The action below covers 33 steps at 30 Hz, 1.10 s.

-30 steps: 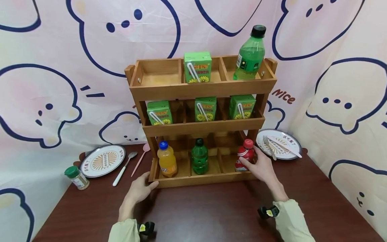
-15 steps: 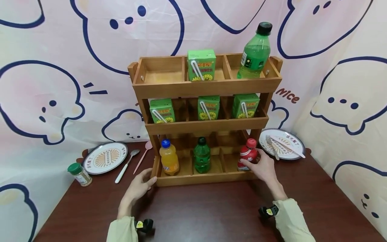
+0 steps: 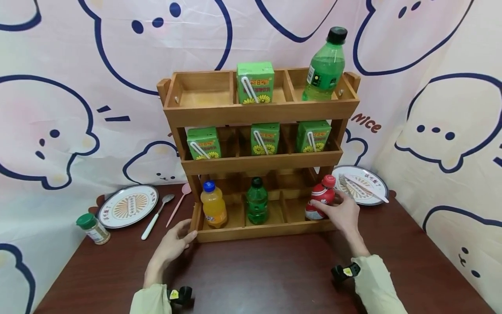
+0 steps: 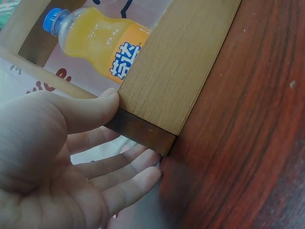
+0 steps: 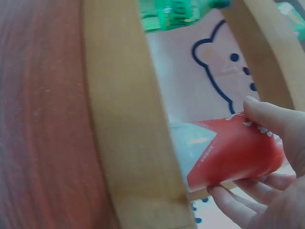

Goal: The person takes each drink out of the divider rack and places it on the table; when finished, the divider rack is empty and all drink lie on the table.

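Note:
In the head view my right hand (image 3: 343,213) holds a red bottle (image 3: 323,195) in the bottom right compartment of a tiered wooden shelf (image 3: 259,114). The bottle leans right. Its red-and-white label (image 5: 233,148) shows in the right wrist view, with the thumb on one side and fingers on the other. My left hand (image 3: 171,244) touches the shelf's lower left corner; in the left wrist view the thumb (image 4: 102,109) rests at the edge and the fingers extend along the outside. Nearest it stands an orange drink bottle (image 3: 214,206). A green bottle (image 3: 256,203) occupies the bottom middle compartment.
Green drink cartons (image 3: 265,139) stand on the upper tiers, and a tall green bottle (image 3: 325,67) is at top right. Plates (image 3: 107,213) lie both sides, the right one with a fork (image 3: 345,185) and knife. Two spoons (image 3: 157,218) and a seasoning jar (image 3: 93,229) are left.
The red bottle has gone from upright to leaning right, held in my right hand. My left hand stays at the shelf corner. The whole head view has shifted slightly.

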### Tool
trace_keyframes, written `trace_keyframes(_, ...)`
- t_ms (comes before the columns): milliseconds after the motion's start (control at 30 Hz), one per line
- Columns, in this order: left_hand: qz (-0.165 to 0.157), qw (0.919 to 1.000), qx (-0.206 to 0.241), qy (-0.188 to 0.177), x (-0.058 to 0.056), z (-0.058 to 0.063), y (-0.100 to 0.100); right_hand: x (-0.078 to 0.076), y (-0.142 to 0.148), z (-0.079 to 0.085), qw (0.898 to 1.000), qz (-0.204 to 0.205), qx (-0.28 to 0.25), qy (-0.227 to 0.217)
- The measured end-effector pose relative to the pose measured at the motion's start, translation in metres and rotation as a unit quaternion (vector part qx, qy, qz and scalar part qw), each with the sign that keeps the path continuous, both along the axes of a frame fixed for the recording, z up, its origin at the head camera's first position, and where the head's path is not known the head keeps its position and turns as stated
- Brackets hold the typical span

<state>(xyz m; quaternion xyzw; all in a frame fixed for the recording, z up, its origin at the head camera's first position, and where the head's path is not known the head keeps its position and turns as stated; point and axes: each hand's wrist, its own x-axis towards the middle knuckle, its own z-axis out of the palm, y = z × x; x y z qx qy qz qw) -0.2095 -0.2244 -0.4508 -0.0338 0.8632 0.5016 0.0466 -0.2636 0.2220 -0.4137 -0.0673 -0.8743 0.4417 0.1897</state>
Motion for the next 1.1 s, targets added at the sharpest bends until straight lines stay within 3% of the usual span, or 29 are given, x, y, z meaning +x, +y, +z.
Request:
trace_keyframes(167,0.001,0.9999,-0.013,-0.004,0.001,0.003,-0.002,0.003,0.008,0.015,0.997,0.019,-0.070,-0.026)
trace_keyframes(367,0.003,0.9996,-0.022,-0.014,0.000,0.004,-0.006,0.009,0.020,0.030,0.985,0.052,-0.160,-0.039)
trace_keyframes(500,0.004,0.9995,-0.028,-0.016,0.000,0.005,-0.007,0.014,0.029,0.037,0.979,0.054,-0.192,-0.044)
trace_keyframes(800,-0.002,0.9994,-0.033,-0.013,0.001,0.004,-0.005,0.018,0.054,0.038,0.990,0.004,-0.136,-0.024)
trace_keyframes(1100,-0.012,0.9995,-0.028,0.003,0.001,0.000,0.001,0.024,0.092,0.033,0.993,-0.032,-0.111,-0.035)
